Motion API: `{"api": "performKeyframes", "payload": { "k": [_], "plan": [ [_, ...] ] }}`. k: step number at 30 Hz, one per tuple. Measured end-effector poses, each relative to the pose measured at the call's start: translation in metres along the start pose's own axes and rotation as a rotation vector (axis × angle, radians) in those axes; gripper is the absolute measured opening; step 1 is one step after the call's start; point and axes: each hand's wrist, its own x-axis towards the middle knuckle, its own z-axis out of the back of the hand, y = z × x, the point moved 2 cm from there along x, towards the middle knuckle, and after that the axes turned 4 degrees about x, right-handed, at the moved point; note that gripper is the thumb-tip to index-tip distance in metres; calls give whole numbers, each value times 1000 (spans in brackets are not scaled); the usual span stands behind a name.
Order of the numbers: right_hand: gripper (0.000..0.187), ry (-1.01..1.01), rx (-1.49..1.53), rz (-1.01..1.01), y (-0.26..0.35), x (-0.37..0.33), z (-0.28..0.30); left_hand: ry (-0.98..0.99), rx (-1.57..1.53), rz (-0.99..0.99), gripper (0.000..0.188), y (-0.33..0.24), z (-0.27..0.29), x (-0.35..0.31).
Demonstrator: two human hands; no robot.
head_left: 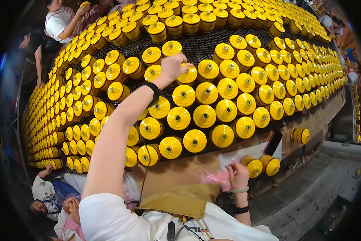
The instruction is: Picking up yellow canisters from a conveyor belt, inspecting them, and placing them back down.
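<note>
My left hand [174,68] is stretched far over rows of yellow round canisters with a metal threaded nut on top. Its fingers are curled down, and the back of the hand hides whatever they grip. Just under it are a canister [187,75] by the thumb and another canister [152,72] beside the wrist. My right hand [238,176] is low near the table's front edge, its fingers bent in and closed. Crumpled pink plastic [216,179] lies right beside it; whether the fingers hold any of it is unclear. Two yellow canisters [252,166] [271,165] stand to its right.
A dark phone [273,143] lies on a white sheet behind the right hand. One canister [300,135] lies tipped near the brown cardboard edge [164,174]. Black mesh [206,38] shows between canister rows. Other people work at the far left [60,22] and near left [48,197].
</note>
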Motion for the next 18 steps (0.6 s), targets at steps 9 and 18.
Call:
{"api": "performKeyframes", "payload": {
  "k": [9, 18],
  "plan": [
    [7, 22, 136, 87, 27, 48, -39, 48, 247, 109, 17, 99, -17, 70],
    [7, -17, 303, 232, 76, 74, -37, -229, -356, -73, 8, 60, 112, 24]
  ]
}}
